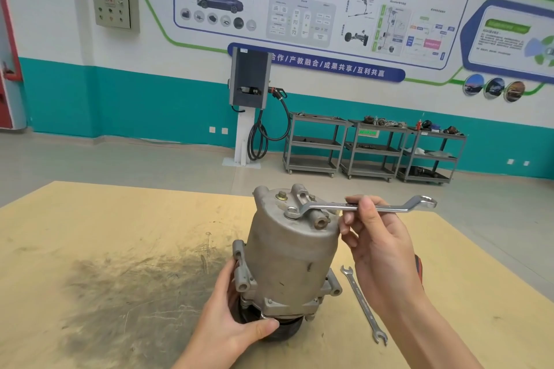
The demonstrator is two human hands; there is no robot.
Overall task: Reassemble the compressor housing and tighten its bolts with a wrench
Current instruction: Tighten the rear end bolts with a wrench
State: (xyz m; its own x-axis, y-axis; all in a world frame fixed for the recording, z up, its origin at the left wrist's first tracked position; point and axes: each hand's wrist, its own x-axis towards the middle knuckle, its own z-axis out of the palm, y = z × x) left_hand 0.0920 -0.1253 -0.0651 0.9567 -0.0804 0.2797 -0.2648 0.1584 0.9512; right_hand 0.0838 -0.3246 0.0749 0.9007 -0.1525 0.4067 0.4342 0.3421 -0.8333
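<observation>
Right now the right hand pinches the mid shaft of a ring wrench, fingers curled round it; wrench's near ring end sits on a bolt atop the compressor, far end sticks out to the right. Left hand grips the compressor's base by the black pulley, thumb across the front. Compressor stands upright on the wooden table, approx center. A 2nd bolt shows on top. An open-end wrench lies flat on the table just right of the compressor. Gray carts and a charger post stand by the back wall.
</observation>
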